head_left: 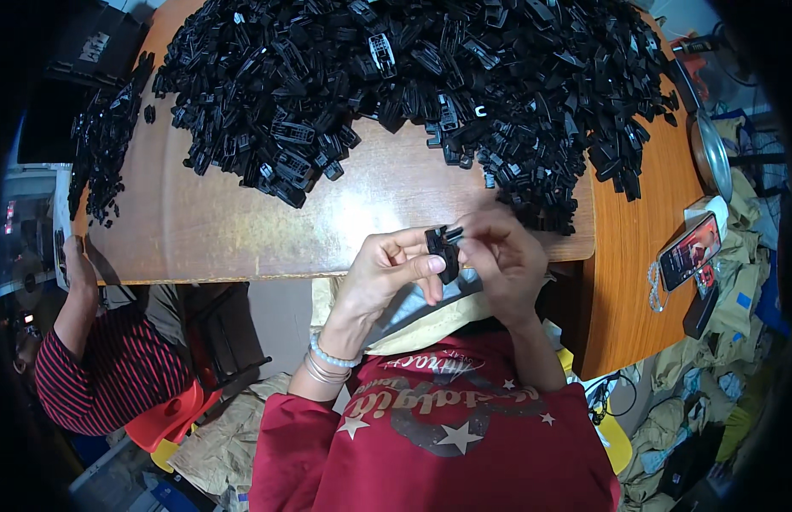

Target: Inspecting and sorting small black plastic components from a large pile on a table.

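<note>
Just over the table's near edge, my left hand [391,269] pinches a black plastic part [445,260] between thumb and fingers. From the other side, my right hand [507,260] closes its thumb and forefinger on a small black piece [453,232] at the top of that part. The right fingers are a little blurred, and whether the two pieces are joined I cannot tell. Beyond my hands, a heap of black plastic parts [293,111] spreads over the far half of the wooden table [353,222]. Smaller black pieces [532,171] lie at its near right.
At the left, another person in a striped top [114,371] rests a hand [78,264] at the table edge, near a narrow row of black parts [101,145]. On the right stand a lit phone [690,247] and a round metal dish [711,158]. Brown bags [669,427] cover the floor.
</note>
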